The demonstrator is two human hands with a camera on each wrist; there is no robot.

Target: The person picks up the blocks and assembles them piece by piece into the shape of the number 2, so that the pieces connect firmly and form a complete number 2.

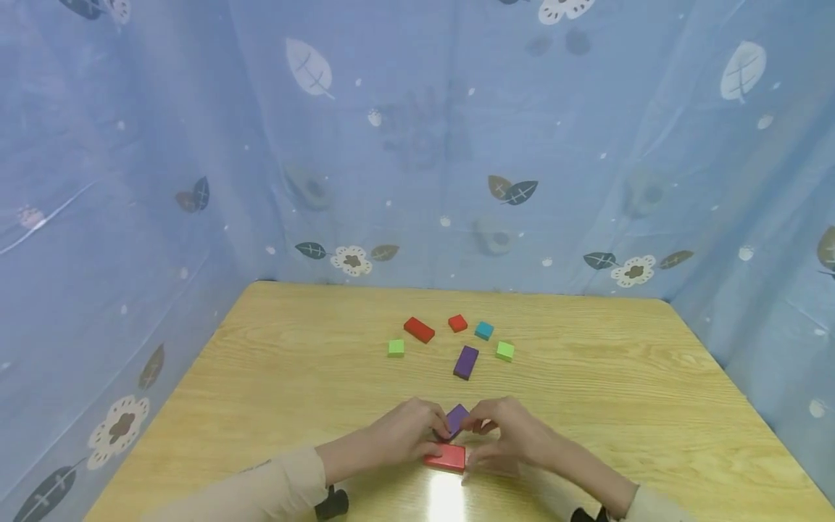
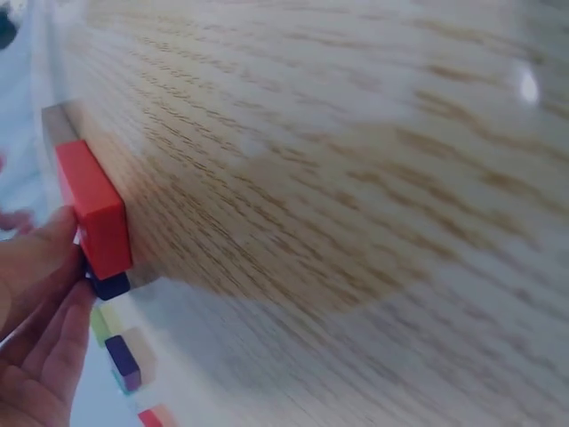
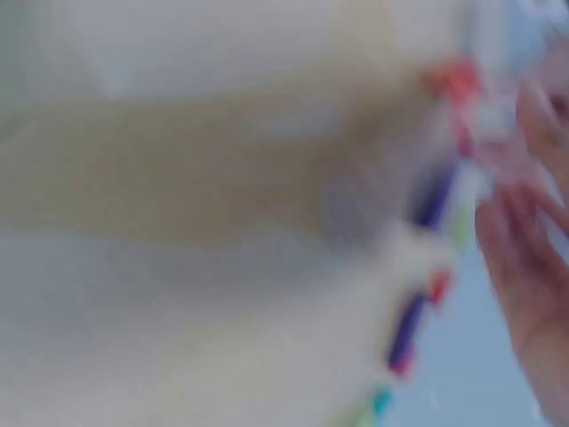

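Note:
In the head view my left hand (image 1: 403,433) reaches in from the left, thumb on the end of a red rectangular block (image 1: 447,457) and fingertips at a purple block (image 1: 457,420) just behind it. The left wrist view shows the thumb against the red block (image 2: 100,209), with the fingers beside the dark purple block (image 2: 110,286), partly hidden beneath it. My right hand (image 1: 512,433) is bent over the right side of these two blocks, its fingers loosely curved and spread from the thumb. Blurred in the right wrist view, the right hand (image 3: 524,258) holds nothing visible.
Farther back on the wooden table (image 1: 293,362) lie another purple block (image 1: 466,362), a long red block (image 1: 419,330), a small red block (image 1: 458,322), a blue block (image 1: 484,330) and two green blocks, left (image 1: 396,348) and right (image 1: 505,351). A blue patterned curtain (image 1: 417,145) surrounds the table.

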